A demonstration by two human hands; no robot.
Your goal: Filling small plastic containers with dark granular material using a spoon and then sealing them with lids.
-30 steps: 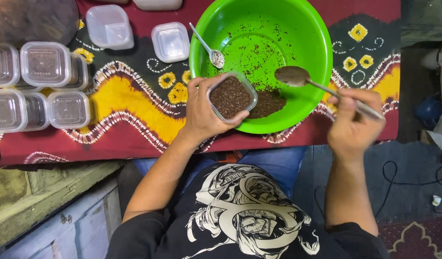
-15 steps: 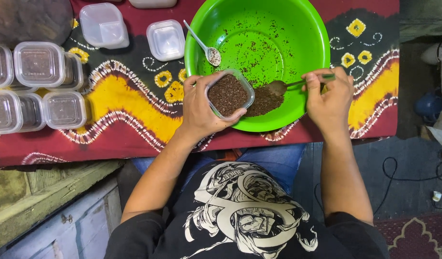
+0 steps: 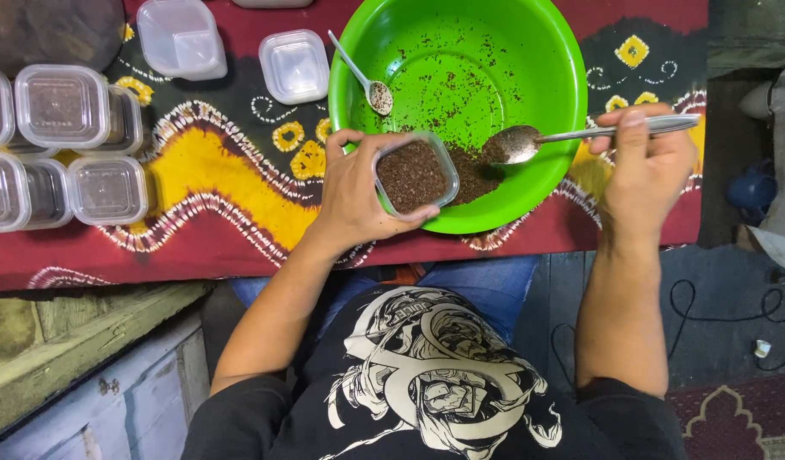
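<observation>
From the head camera, looking straight down, the left hand (image 3: 354, 192) wraps around a small clear plastic tub (image 3: 414, 176), fingers curled over its far edge and thumb pressed against its near side, so the tub is pinched firmly from both sides. The tub is filled nearly to the top with dark brown ground material and sits over the near rim of a big green basin (image 3: 460, 51). Just to the right of that grip, inside the basin, a small heap of the same brown grounds (image 3: 473, 175) lies against the tub's side.

The right hand (image 3: 644, 175) pinches the handle of a metal spoon (image 3: 580, 136) between thumb and curled fingers, the handle running out past the knuckles. The spoon's bowl points left from the grip, lies inside the basin just above the heap, and is close to the tub without touching it; a few specks cling to it.

Farther from both hands, a second spoon (image 3: 367, 77) leans on the basin's left inner wall. Left of the left hand, on the patterned red and yellow cloth (image 3: 213, 179), stand lidded tubs (image 3: 64, 106) in a cluster, and two empty open tubs (image 3: 294, 64) lie beyond the knuckles.
</observation>
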